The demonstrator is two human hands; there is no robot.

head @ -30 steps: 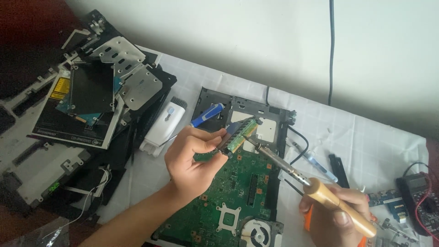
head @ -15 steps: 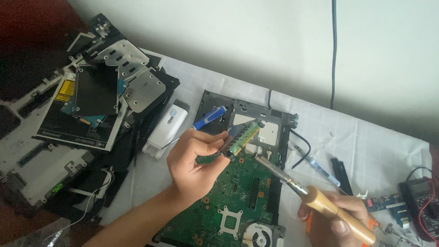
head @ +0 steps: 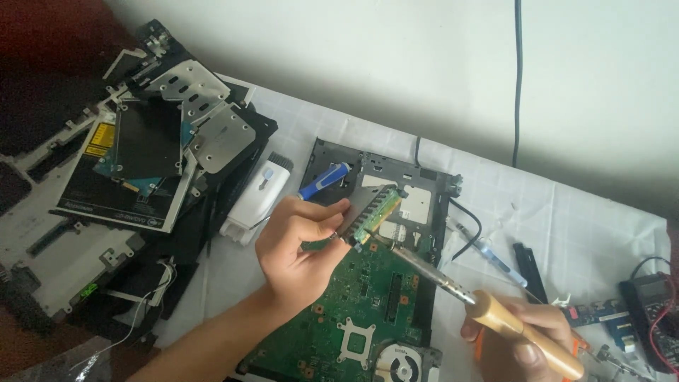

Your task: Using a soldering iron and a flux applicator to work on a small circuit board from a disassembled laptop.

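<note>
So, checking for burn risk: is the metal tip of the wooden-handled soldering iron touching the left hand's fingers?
Apart. The head view shows the soldering iron tip at the small green circuit module, bare board between it and the left hand.

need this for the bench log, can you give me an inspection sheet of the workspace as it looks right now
surface: white cloth over the table.
job's things: small green module held above the green mainboard; wooden-handled soldering iron, tip near the module.
clutter: stacked laptop parts, white device, blue-handled tool, meter.
hands: left hand pinches the module; right hand grips the iron.
cables: black cord down the wall.
surroundings: pale wall.
</note>
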